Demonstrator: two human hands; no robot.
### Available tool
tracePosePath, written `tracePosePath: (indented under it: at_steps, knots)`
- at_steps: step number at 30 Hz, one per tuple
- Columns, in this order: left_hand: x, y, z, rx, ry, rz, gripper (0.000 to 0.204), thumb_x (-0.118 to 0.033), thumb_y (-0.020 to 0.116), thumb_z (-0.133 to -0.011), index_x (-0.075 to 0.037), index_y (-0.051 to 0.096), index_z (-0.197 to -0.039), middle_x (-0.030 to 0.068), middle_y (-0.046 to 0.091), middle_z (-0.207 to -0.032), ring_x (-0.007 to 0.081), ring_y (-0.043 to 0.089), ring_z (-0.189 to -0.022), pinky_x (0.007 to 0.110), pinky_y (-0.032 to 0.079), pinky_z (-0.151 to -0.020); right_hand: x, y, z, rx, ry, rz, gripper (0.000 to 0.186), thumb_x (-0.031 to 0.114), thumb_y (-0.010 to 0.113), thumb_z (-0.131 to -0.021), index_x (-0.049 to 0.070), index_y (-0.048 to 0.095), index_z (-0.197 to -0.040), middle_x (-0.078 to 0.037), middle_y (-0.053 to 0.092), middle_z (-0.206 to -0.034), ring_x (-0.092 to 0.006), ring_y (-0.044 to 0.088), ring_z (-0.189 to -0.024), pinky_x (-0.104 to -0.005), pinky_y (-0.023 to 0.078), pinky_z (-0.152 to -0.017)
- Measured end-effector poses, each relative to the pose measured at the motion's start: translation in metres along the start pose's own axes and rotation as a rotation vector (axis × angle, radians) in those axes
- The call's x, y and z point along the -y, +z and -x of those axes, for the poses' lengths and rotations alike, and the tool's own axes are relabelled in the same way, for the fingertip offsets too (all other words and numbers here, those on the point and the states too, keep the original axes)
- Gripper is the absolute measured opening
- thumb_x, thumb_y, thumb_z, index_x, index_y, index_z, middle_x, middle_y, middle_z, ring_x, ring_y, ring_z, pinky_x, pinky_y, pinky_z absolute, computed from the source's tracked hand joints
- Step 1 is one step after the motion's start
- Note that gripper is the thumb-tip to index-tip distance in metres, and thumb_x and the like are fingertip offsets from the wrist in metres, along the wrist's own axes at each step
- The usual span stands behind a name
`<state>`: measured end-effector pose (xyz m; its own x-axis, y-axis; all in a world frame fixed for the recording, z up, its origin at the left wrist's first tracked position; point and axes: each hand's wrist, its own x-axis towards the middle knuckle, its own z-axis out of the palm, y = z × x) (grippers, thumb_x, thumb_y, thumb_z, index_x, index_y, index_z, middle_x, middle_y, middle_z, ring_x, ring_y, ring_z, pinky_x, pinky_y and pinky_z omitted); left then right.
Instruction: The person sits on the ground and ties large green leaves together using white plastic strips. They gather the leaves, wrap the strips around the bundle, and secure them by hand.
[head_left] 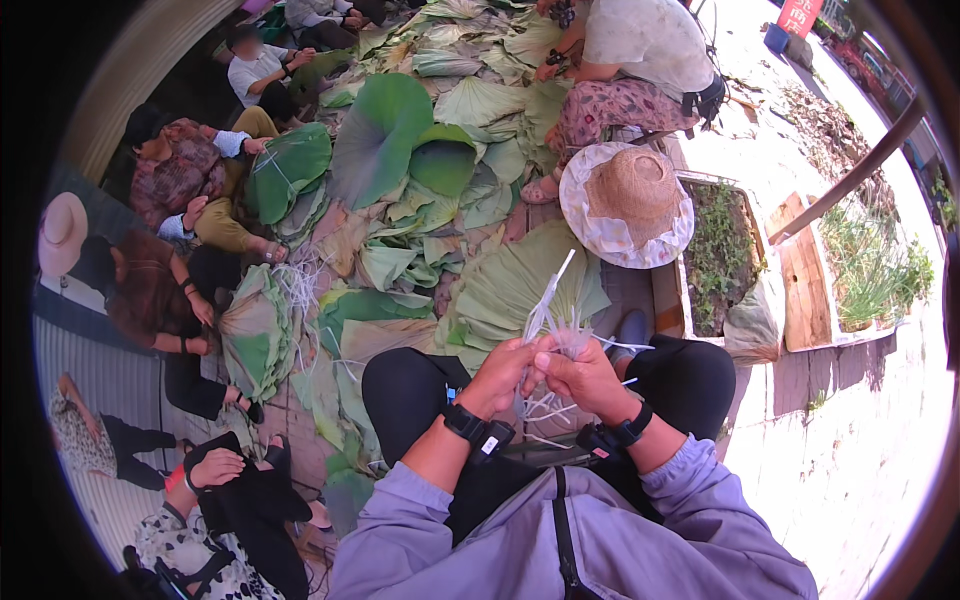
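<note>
My left hand (pixel 505 372) and my right hand (pixel 578 378) meet above my lap, both closed on a tangled bundle of thin white strips (pixel 543 310). Some strip ends stick up past my fingers, others hang below between my wrists. Just beyond my hands spreads a large pale green lotus leaf (pixel 500 285), with more green and browning leaves (pixel 380 140) piled across the ground. Loose white strips (pixel 300 282) lie at the left by a stack of folded leaves (pixel 250 335).
Several people sit along the left (pixel 175 165); another person (pixel 640 50) crouches at the back right. A straw hat (pixel 630 188) lies at my front right beside planter boxes (pixel 805 300) with plants. A leaning pole (pixel 850 175) crosses the right side.
</note>
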<state>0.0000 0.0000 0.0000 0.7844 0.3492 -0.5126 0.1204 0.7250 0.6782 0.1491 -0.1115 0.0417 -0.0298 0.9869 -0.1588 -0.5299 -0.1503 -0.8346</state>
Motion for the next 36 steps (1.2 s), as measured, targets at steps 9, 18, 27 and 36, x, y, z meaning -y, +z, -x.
tracePosePath:
  at_steps: [9, 18, 27, 36]
  knots:
    - [0.000, -0.001, 0.004, -0.096, 0.121, 0.162, 0.026, -0.023, 0.067, -0.096, -0.002, 0.065, -0.111, 0.0046, 0.069, -0.096, 0.0099, 0.064, -0.076, 0.025, 0.052, -0.065, -0.010, 0.031, 0.000, 0.017, -0.256, 0.552, 0.029, 0.009, 0.065, -0.096, 0.005, 0.062, -0.125, -0.005, 0.068, -0.096, -0.0158, 0.060, -0.083, -0.0308, 0.049, -0.078]
    - [-0.002, -0.011, 0.004, 0.008, 0.029, 0.131, 0.023, -0.020, 0.067, -0.097, 0.001, 0.067, -0.107, 0.0027, 0.065, -0.087, 0.0114, 0.064, -0.076, 0.026, 0.054, -0.068, -0.012, 0.027, 0.000, 0.132, -0.220, 0.709, 0.017, 0.004, 0.065, -0.091, 0.003, 0.061, -0.108, -0.012, 0.065, -0.094, -0.0253, 0.063, -0.085, -0.0344, 0.050, -0.080]
    - [0.000, -0.009, 0.003, 0.077, 0.036, 0.065, 0.026, -0.020, 0.070, -0.094, 0.002, 0.067, -0.109, 0.0080, 0.071, -0.099, 0.0142, 0.068, -0.085, 0.029, 0.057, -0.077, -0.013, 0.026, -0.003, 0.156, -0.468, 0.895, 0.017, 0.000, 0.063, -0.088, 0.004, 0.063, -0.105, -0.009, 0.066, -0.094, -0.0268, 0.063, -0.087, -0.0355, 0.050, -0.080]
    - [-0.002, -0.006, 0.012, 0.107, 0.014, 0.047, 0.019, -0.015, 0.072, -0.092, -0.002, 0.065, -0.105, 0.0009, 0.066, -0.093, 0.0086, 0.064, -0.080, 0.025, 0.054, -0.071, -0.023, 0.023, 0.002, 0.173, -0.250, 0.738, 0.010, 0.006, 0.064, -0.096, 0.003, 0.064, -0.106, -0.003, 0.068, -0.089, -0.0145, 0.062, -0.083, -0.0305, 0.051, -0.079]
